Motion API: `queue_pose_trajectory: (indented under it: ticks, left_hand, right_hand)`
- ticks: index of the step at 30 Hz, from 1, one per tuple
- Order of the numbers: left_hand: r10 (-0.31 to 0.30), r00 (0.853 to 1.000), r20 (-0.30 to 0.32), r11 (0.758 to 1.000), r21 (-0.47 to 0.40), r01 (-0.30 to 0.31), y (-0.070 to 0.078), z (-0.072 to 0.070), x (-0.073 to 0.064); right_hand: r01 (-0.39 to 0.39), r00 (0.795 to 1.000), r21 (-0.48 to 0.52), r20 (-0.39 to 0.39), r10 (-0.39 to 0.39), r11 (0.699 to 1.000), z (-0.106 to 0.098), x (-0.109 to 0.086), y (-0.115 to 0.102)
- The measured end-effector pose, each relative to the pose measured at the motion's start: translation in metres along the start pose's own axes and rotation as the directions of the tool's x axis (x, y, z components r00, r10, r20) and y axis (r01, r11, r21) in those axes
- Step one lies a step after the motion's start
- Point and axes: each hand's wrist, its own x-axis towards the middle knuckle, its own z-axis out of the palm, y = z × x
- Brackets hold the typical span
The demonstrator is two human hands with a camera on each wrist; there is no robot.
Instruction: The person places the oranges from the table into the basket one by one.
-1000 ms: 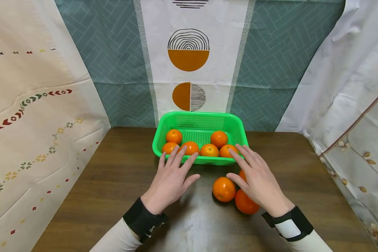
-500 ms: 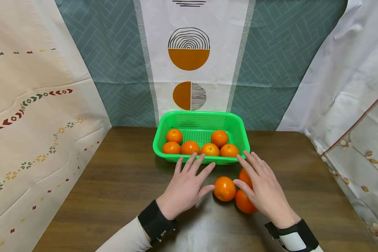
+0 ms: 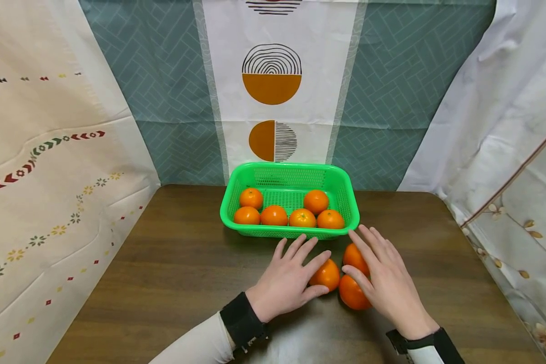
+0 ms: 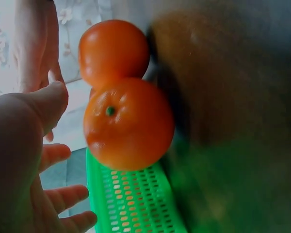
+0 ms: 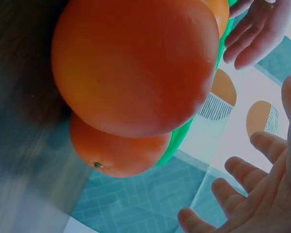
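Note:
My left hand is over the nearest-left loose orange, fingers spread and partly covering it in the head view. In the left wrist view that orange shows a green stem spot, with space between it and the palm. My right hand hovers beside two more loose oranges, a front one and a back one, hiding their right sides. Its fingers are extended, apart from the large orange in the right wrist view. Neither hand grips anything.
Behind the loose oranges stands a green perforated plastic basket holding several oranges. It sits on a brown wooden table near the back edge. Patterned cloths hang behind and at both sides.
My left hand has moved right and toward me, from the basket's front rim to over the nearest-left loose orange. My right hand has shifted slightly right and back toward me. The oranges stay put.

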Motion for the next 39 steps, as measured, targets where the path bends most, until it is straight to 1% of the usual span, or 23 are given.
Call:
queue_pose_trajectory:
  ticks: [6,11,17,21,27,39]
  left_hand:
    - [0.031,1.000,-0.001,1.000,0.002,-0.031,0.007,0.010,0.001]
    - [0.057,0.998,-0.005,0.998,-0.008,-0.057,0.011,0.017,0.002]
    - [0.084,0.996,-0.042,0.996,-0.008,-0.084,0.012,0.026,0.006]
    - [0.086,0.994,-0.064,0.996,-0.003,-0.086,0.014,0.029,0.008]
    - [0.092,0.993,-0.077,0.996,0.014,-0.092,0.015,0.033,0.009]
    - [0.094,0.994,-0.061,0.995,0.029,-0.092,0.016,0.039,0.011]
  right_hand:
    - [-0.006,1.000,0.000,-0.006,0.006,1.000,0.001,-0.004,0.001]
    - [-0.013,1.000,-0.001,0.003,0.013,1.000,0.003,-0.006,0.001]
    - [-0.026,1.000,-0.005,0.016,0.026,1.000,0.004,-0.007,0.000]
    - [-0.026,1.000,-0.007,0.012,0.026,1.000,0.004,-0.007,0.000]
    - [-0.021,1.000,-0.005,-0.001,0.021,1.000,0.003,-0.008,0.001]
    - [-0.025,1.000,-0.006,0.008,0.026,1.000,0.005,-0.010,0.003]
